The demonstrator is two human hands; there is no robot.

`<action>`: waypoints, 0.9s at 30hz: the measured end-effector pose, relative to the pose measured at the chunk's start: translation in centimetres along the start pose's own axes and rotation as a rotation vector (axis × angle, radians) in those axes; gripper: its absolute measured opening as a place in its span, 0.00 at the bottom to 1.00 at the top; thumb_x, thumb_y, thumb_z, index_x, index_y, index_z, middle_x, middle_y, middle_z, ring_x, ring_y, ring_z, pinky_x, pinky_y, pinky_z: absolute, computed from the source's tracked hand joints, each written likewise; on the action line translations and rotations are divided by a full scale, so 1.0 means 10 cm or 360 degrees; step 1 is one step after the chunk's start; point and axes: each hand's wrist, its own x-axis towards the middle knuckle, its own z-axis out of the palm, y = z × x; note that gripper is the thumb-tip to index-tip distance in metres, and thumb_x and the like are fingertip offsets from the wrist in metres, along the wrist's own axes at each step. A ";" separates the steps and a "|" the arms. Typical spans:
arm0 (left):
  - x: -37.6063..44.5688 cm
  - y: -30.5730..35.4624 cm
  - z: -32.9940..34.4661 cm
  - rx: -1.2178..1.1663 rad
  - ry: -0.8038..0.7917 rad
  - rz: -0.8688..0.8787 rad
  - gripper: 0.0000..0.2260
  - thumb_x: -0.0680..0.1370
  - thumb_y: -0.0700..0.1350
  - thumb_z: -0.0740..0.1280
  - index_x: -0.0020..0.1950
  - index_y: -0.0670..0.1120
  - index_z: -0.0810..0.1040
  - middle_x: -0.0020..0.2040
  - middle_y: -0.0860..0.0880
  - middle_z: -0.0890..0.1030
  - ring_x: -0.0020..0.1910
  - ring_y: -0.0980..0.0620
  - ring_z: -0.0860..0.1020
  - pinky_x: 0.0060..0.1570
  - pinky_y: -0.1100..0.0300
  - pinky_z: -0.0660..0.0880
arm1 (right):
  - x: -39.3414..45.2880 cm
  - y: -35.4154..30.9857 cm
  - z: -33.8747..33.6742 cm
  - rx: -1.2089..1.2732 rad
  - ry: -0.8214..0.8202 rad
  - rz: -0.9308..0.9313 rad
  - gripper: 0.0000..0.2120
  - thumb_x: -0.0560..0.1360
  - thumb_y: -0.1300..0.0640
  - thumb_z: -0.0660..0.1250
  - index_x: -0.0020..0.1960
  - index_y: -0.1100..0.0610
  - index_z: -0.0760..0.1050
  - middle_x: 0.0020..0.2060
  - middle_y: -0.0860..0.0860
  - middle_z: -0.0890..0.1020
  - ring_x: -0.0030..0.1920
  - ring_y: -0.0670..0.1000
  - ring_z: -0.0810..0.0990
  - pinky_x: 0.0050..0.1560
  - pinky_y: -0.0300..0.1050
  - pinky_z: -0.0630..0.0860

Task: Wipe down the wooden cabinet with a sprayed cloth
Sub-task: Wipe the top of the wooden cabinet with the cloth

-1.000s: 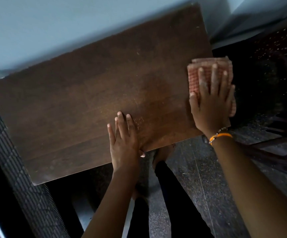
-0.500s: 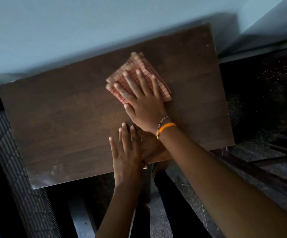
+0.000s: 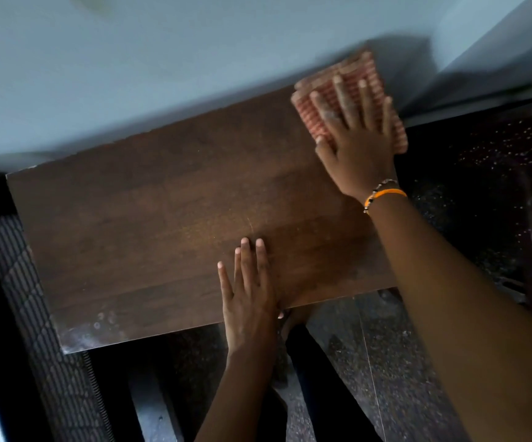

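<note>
The dark brown top of the wooden cabinet (image 3: 162, 224) fills the middle of the head view, its back edge against the wall. A folded red-and-white checked cloth (image 3: 315, 116) lies on the cabinet's far right corner. My right hand (image 3: 357, 135) presses flat on the cloth with fingers spread, blurred by motion; an orange band and a bead bracelet circle that wrist. Flat on the wood near the front edge rests my left hand (image 3: 248, 288), fingers together, holding nothing.
A pale blue-grey wall (image 3: 162, 74) runs behind the cabinet. A dark patterned mat or panel (image 3: 35, 298) stands at the left. A dark speckled piece of furniture (image 3: 488, 186) stands close on the right. Speckled stone floor (image 3: 386, 362) and my dark-clad legs show below.
My right hand has slid the cloth from the middle back of the top to the far right corner. A second ago it was at the right edge. My left hand has stayed put.
</note>
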 end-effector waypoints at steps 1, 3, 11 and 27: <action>0.00 0.00 0.00 0.0012 0.0011 -0.0013 0.58 0.52 0.59 0.79 0.73 0.37 0.57 0.72 0.35 0.64 0.69 0.39 0.69 0.69 0.40 0.55 | -0.03 0.04 -0.01 0.0005 0.0004 0.0044 0.29 0.74 0.47 0.54 0.75 0.44 0.55 0.76 0.50 0.56 0.76 0.59 0.52 0.72 0.64 0.47; -0.01 0.02 -0.01 0.0043 0.0005 -0.0003 0.58 0.52 0.60 0.79 0.73 0.37 0.56 0.72 0.35 0.64 0.68 0.39 0.69 0.67 0.39 0.55 | -0.13 0.09 -0.02 0.0037 0.0007 0.0106 0.29 0.75 0.47 0.54 0.75 0.45 0.54 0.76 0.52 0.55 0.76 0.60 0.52 0.72 0.65 0.48; -0.02 0.01 0.04 0.0098 0.0028 0.0018 0.56 0.55 0.56 0.80 0.74 0.36 0.58 0.73 0.35 0.62 0.71 0.39 0.66 0.69 0.41 0.52 | -1.26 0.10 0.02 0.0068 -0.0173 0.0232 0.30 0.75 0.46 0.52 0.76 0.46 0.50 0.77 0.53 0.51 0.76 0.61 0.48 0.72 0.66 0.50; -0.54 -0.13 0.33 -0.0217 0.0186 -0.0085 0.49 0.64 0.52 0.77 0.74 0.37 0.52 0.75 0.36 0.57 0.73 0.38 0.60 0.68 0.41 0.56 | -1.76 -0.34 0.18 -0.0057 -0.0111 0.0387 0.27 0.79 0.44 0.50 0.76 0.47 0.51 0.76 0.56 0.53 0.75 0.63 0.50 0.71 0.66 0.44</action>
